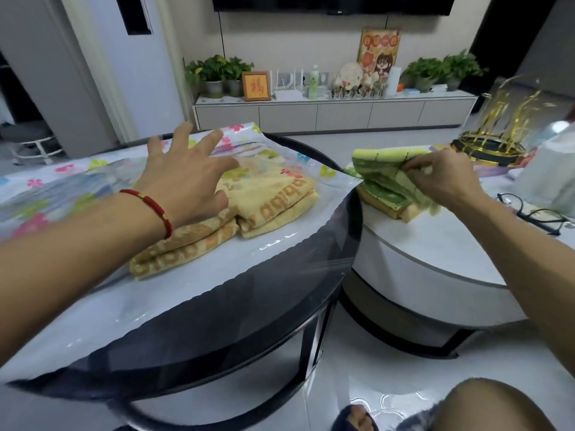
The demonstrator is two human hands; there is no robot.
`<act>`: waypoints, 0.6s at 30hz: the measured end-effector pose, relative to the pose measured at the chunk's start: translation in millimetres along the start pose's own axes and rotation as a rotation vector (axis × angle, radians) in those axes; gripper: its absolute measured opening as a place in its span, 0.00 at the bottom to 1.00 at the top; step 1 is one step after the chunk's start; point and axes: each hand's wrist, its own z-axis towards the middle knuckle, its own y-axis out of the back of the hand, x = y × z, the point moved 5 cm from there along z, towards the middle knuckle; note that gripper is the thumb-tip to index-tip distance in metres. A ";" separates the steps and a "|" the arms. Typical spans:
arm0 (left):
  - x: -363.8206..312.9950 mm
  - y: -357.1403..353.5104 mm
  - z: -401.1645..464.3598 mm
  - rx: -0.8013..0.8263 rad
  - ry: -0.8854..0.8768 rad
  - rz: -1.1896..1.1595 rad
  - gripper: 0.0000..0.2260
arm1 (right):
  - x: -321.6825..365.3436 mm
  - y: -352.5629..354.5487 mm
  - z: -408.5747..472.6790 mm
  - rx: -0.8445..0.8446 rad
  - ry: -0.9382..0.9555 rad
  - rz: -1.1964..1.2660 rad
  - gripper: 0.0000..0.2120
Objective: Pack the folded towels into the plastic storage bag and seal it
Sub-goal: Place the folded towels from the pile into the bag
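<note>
A clear plastic storage bag [77, 178] with a flower print lies flat across the dark glass table [280, 309]. Two folded yellow towels [270, 197] lie at its open near side, partly under the printed top layer. My left hand [186, 172] hovers over them with fingers spread, holding nothing. On the white table to the right, my right hand [441, 178] grips a folded green towel [385, 169] and lifts its near end off a yellow towel [382, 209] lying beneath it.
Black-framed glasses [541, 216] lie on the white round table [435, 256], with a gold ribbon ornament [494, 141] and a white bag behind. A TV cabinet with plants stands against the far wall. My knee [485, 405] shows at the bottom right.
</note>
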 end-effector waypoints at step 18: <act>140.6 -9.1 -165.1 0.243 0.225 0.067 0.38 | 250.0 28.9 -154.0 0.939 0.262 0.900 0.09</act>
